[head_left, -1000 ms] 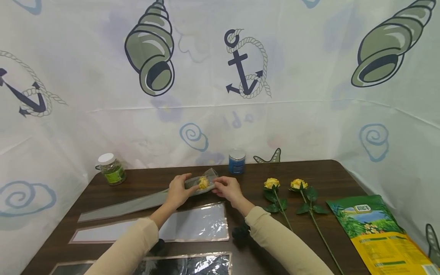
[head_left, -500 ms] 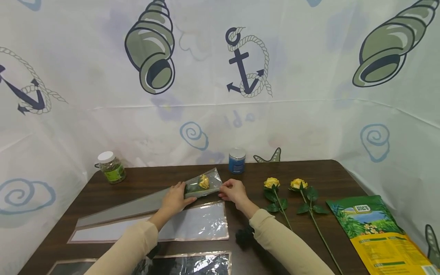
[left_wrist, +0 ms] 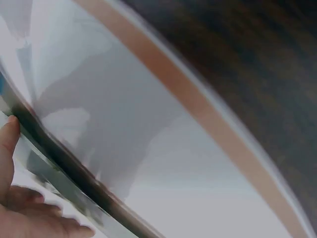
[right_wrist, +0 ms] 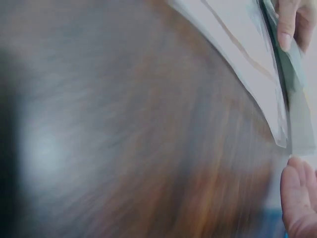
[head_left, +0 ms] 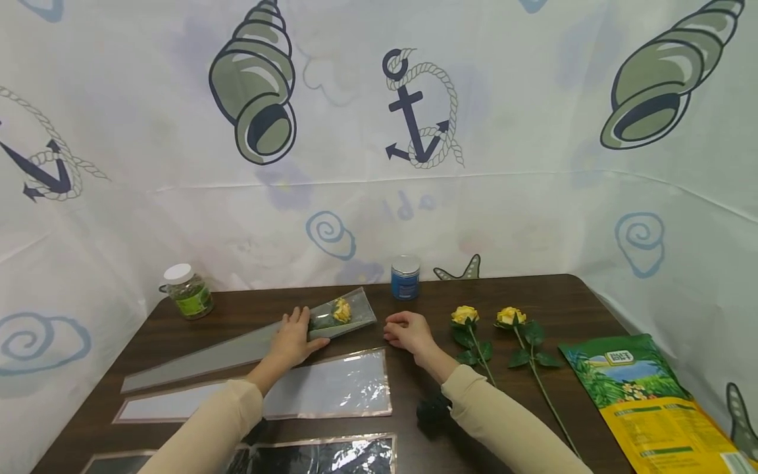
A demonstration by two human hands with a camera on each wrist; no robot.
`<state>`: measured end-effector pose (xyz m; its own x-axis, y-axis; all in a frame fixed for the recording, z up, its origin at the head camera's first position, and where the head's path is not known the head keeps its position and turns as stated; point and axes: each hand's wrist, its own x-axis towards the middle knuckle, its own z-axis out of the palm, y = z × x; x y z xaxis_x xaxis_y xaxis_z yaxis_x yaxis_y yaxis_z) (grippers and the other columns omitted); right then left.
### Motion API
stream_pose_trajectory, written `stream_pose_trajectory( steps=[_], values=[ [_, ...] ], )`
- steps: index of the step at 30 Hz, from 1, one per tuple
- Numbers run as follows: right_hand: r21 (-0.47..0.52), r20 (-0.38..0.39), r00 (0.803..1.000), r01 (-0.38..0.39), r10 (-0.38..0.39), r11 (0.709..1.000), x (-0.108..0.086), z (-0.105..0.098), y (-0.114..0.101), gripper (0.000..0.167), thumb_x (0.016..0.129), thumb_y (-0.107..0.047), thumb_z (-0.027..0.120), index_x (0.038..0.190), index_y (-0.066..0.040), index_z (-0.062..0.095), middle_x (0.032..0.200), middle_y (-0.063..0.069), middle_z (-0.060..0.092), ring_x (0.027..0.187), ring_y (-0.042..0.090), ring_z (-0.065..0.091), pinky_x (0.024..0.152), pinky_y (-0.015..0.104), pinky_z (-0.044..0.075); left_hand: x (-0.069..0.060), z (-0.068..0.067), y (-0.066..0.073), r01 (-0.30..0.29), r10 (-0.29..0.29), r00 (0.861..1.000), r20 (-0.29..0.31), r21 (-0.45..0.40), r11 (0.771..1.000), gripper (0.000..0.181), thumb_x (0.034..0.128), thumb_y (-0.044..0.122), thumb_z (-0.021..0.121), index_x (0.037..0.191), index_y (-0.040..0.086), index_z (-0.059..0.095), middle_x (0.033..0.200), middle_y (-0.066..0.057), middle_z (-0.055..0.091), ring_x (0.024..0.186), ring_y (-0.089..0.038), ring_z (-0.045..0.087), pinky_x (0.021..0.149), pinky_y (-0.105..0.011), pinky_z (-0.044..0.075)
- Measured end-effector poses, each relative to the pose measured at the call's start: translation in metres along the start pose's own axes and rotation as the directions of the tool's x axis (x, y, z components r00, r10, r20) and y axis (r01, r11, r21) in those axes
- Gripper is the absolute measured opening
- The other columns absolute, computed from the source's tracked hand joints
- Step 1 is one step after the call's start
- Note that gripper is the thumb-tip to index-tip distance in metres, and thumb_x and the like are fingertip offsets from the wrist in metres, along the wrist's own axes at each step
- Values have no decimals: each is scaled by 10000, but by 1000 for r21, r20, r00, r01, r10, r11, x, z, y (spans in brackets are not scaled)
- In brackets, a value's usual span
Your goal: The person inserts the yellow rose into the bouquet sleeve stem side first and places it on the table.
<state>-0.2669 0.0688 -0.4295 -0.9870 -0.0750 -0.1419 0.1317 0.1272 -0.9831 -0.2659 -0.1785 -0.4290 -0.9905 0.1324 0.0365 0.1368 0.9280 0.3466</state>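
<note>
A long tapering flower sleeve, clear-fronted with a grey back, lies slantwise across the back of the table. Inside its wide end is a yellow rose with green leaves. My left hand rests across the sleeve beside the bloom, fingers stretched out and thumb spread toward the near edge; the left wrist view shows its thumb and fingers along the sleeve. My right hand hovers just right of the sleeve's wide end, fingers bent loosely together, nothing visible in them. The right wrist view shows its fingers apart from the sleeve.
Nearer lie a white sleeve and a black sleeve, both pink-edged. Two yellow roses lie to the right, beside a green-and-yellow bag. Behind stand a blue tin and a white-lidded jar.
Both hands were at the sleeve's wide end around the bloom. The left hand has slid left along the sleeve; the right has let go of its edge and drawn away right.
</note>
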Motion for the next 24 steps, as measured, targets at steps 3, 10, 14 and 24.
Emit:
stream_pose_trajectory(
  steps=[3,10,14,24],
  values=[
    [38,22,999,-49,48,998,-15,-11,0,264,939,-16,527,1167,116,550,1038,244,636,885,246,664,799,366,544,-9,-1,4,-105,102,988,-112,-20,994,804,836,334,704,1405,-81,317,1446,-335,280,1303,-537,272,998,-637,302],
    [122,162,969,-208,187,971,-52,-34,2,340,981,-82,479,1256,117,487,1149,244,617,970,228,655,866,370,519,-50,4,29,-325,303,940,-159,-143,935,489,771,271,769,1149,6,605,1036,-132,621,934,-287,601,797,-390,508],
    [171,265,939,-270,220,948,-70,-41,5,383,995,-86,443,1297,148,418,1201,260,589,984,200,641,904,377,496,-69,7,36,-332,329,943,-54,-224,916,450,732,270,798,1060,28,609,879,-53,593,784,-201,568,678,-282,482],
    [186,386,895,-314,225,931,-89,-33,9,421,996,-60,420,1326,189,338,1310,332,475,1145,329,569,990,445,426,-74,19,34,-298,298,954,-38,-224,928,500,639,281,851,1014,74,594,813,7,540,740,-121,484,642,-259,420]
  ],
)
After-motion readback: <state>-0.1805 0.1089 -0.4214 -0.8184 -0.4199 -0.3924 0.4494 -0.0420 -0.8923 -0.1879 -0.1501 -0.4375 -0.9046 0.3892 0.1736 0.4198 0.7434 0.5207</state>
